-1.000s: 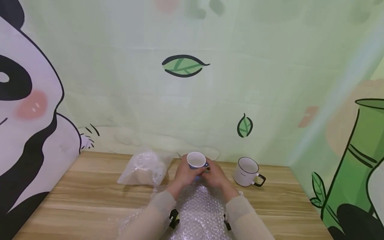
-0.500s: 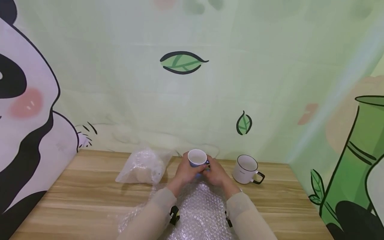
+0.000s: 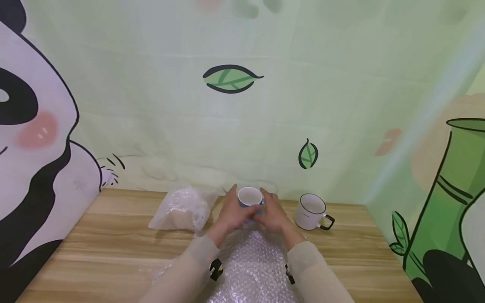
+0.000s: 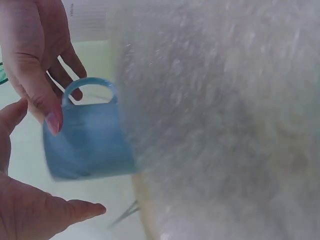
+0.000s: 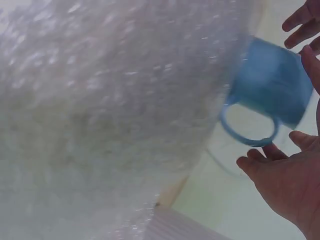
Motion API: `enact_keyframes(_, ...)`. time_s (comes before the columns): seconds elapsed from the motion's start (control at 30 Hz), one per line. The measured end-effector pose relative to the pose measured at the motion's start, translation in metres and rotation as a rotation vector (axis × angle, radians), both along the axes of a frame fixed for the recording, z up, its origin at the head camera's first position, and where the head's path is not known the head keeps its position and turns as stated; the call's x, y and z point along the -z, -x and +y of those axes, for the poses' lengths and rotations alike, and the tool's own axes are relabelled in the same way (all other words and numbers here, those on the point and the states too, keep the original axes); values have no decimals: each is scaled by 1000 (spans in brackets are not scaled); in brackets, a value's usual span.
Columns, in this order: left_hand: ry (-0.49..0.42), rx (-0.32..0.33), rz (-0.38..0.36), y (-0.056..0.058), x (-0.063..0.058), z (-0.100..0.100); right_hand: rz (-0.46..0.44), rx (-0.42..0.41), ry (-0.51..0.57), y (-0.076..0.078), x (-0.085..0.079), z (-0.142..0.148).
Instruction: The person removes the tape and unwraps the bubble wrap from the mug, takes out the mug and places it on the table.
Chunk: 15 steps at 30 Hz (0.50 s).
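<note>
A blue mug (image 3: pixel 250 198) with a white inside stands upright at the back of the table, handle toward the right. My left hand (image 3: pixel 232 213) is at its left side, fingers extended and spread off its wall in the left wrist view. On the other side is my right hand (image 3: pixel 273 215); its thumb overlaps the mug's wall, and its loose fingers lie beside the handle (image 4: pixel 90 82). Both thumbs come toward each other in front of the mug. Bubble wrap (image 3: pixel 251 265) spreads between my forearms, up to the mug, and fills much of both wrist views.
A white mug (image 3: pixel 310 212) with a black rim and handle stands to the right. At the left lies a clear bubble-wrap bag (image 3: pixel 183 210) with something pale inside. A printed backdrop (image 3: pixel 170 105) rises behind the wooden table (image 3: pixel 121 235).
My hands have loosened around the blue mug, their fingers straightening and spreading apart from it. The blue mug, the white mug and the bag keep their places.
</note>
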<state>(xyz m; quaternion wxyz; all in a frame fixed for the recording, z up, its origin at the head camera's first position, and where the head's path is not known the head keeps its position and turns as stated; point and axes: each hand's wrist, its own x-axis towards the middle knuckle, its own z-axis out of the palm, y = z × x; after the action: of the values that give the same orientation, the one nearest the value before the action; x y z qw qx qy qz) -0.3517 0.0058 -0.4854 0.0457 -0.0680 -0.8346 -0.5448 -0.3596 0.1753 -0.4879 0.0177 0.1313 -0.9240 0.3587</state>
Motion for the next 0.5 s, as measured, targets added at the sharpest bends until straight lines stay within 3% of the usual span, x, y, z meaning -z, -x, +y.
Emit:
enact_keyframes(0.23, 103, 2, 29, -11, -22, -14, 37, 8, 65, -9, -18, -8)
enact_keyframes(0.5, 105, 60, 27, -25, -45, -39, 164, 49, 240, -26, -41, -32)
